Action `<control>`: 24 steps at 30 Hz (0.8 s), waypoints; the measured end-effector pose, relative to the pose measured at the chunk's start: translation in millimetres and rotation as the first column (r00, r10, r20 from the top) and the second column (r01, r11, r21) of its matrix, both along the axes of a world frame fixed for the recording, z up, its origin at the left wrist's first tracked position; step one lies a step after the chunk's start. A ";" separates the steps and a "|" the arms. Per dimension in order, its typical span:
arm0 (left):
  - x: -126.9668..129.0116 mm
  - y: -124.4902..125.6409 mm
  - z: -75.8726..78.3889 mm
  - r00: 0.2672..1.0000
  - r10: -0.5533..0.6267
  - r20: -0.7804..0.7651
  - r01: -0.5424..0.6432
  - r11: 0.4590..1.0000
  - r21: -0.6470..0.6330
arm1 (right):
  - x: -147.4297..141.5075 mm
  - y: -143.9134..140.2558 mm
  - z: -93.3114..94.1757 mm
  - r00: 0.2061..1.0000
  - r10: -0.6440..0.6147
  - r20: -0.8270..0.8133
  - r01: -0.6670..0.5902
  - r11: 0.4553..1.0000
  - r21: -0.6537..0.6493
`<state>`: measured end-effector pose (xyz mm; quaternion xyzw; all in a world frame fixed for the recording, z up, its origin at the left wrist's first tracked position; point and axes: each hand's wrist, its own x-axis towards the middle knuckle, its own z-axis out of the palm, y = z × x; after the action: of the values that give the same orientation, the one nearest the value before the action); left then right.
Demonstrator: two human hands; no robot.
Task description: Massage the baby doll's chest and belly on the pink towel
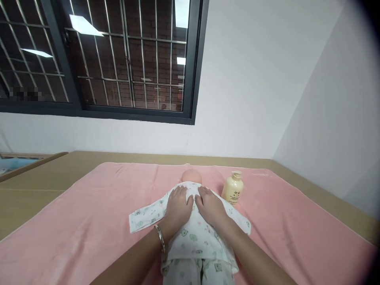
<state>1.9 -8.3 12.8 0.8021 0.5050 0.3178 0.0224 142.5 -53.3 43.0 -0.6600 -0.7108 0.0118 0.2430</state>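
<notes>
Left hand (178, 206): flat, palm down, fingers spread, pressed on the upper back of the doll (192, 221); a metal bangle (160, 238) sits at its wrist. Right hand (209, 206): flat, palm down, laid just beside the left, thumbs almost touching; neither hand grips anything.

Doll: lies directly under both hands, lengthwise away from the person, bald head (192, 176) at the far end just past the fingertips, legs toward the near edge of the picture. It wears a white printed romper (194, 241), whose sleeves spread out to either side of the hands.

Bottle (232, 188): cream-coloured, upright, just right of the doll's head, apart from the right hand.

Towel (89, 221): pink, spread beneath the doll and bottle.

Bench (44, 178): tan surface under the towel, set against a white wall with a barred window (118, 59).
</notes>
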 end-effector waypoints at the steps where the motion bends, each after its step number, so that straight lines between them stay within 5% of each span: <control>1: 0.2 0.0 -0.9 1.000 0.002 -0.001 -0.002 1.000 0.004 | 2.8 4.0 -3.5 1.000 0.021 -0.021 -0.021 1.000 0.007; 8: 0.0 -1.6 0.8 1.000 0.009 -0.018 -0.009 1.000 0.025 | 7.7 12.4 -15.1 0.996 0.048 -0.071 -0.047 0.999 0.025; 15: 5.4 -17.8 4.4 0.981 0.010 -0.192 0.020 0.988 0.154 | 8.3 13.8 -18.3 0.997 0.057 -0.058 -0.055 0.998 0.042; 24: 3.9 -18.1 5.5 0.996 -0.009 -0.092 0.018 0.995 0.098 | -0.2 0.5 -1.5 0.995 -0.040 0.089 0.034 0.997 0.067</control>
<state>5.8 -26.4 18.3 0.8193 0.4839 0.3051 -0.0382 142.3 -52.9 41.5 -0.6647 -0.7086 -0.0460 0.2322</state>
